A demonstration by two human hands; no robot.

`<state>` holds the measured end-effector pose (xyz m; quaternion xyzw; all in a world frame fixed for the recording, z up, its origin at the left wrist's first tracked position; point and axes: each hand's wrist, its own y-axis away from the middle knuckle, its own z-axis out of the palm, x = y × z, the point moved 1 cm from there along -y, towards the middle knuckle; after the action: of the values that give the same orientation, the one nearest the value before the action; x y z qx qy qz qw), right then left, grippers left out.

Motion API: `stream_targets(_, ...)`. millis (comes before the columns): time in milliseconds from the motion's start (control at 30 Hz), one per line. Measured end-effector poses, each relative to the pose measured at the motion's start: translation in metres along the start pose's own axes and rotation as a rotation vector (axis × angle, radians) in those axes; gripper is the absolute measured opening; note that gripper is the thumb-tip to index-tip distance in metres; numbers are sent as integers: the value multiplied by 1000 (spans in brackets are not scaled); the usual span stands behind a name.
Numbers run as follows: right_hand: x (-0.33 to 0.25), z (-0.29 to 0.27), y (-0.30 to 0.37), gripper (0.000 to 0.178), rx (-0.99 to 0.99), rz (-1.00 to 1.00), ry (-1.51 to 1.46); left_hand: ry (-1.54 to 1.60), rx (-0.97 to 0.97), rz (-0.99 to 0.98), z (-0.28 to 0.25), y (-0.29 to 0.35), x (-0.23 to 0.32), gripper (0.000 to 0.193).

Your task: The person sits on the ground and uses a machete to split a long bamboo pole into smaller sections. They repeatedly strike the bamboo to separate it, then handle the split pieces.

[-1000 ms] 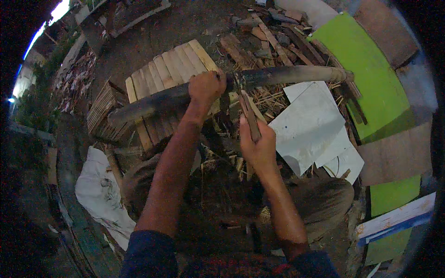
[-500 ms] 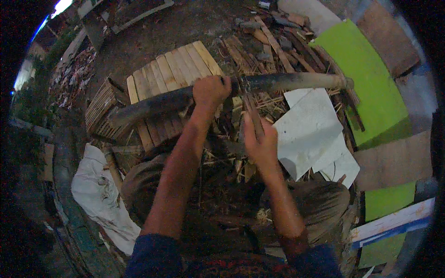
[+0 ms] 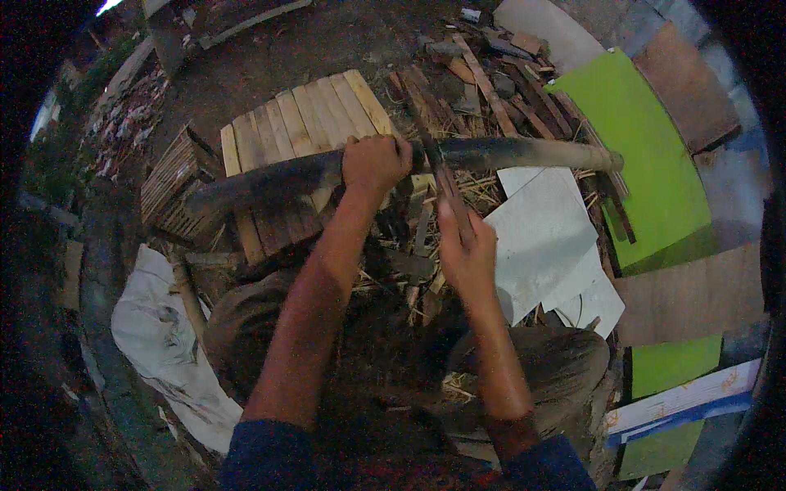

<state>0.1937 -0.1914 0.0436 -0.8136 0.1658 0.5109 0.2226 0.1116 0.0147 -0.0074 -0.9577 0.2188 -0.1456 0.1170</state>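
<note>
A thick, round pole (image 3: pixel 524 153) lies crosswise in front of me, blackened along much of its length and paler toward the right end. Near its middle, my left hand (image 3: pixel 375 170) is closed over the top of it. Just right of that hand, a long, narrow, dark brown blade-like tool (image 3: pixel 443 176) crosses the pole. My right hand (image 3: pixel 469 260) grips the near end of this tool below the pole, with the thumb along it. Whether its edge has teeth is too blurred to tell. Light wooden slats (image 3: pixel 307 119) sit under and behind the pole's left part.
A slatted wooden piece (image 3: pixel 176 180) stands at the pole's left end. White sheets (image 3: pixel 544 237) lie right of my right hand, beside a green board (image 3: pixel 647 155). Scrap wood (image 3: pixel 499 82) is heaped beyond. A white sack (image 3: pixel 164 335) lies by my left knee.
The tool and my right hand have shifted slightly toward me and to the right. My left hand keeps its hold on the pole. The whole view has tilted a little.
</note>
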Motion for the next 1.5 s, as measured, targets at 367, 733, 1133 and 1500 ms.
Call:
stream_targets(367, -2, 12, -26, 34, -4, -70, 2, -44, 222, 114, 12, 5, 1, 42)
stream_targets(733, 10, 33, 22, 24, 119, 28, -133, 21, 244, 285, 6, 28, 8, 34)
stream_targets(1133, 18, -14, 54, 21, 291, -193, -72, -1, 206, 95, 1, 37, 29, 34)
stream_targets(1500, 13, -63, 142, 29, -55, -67, -117, 0, 227, -44, 5, 31, 15, 44)
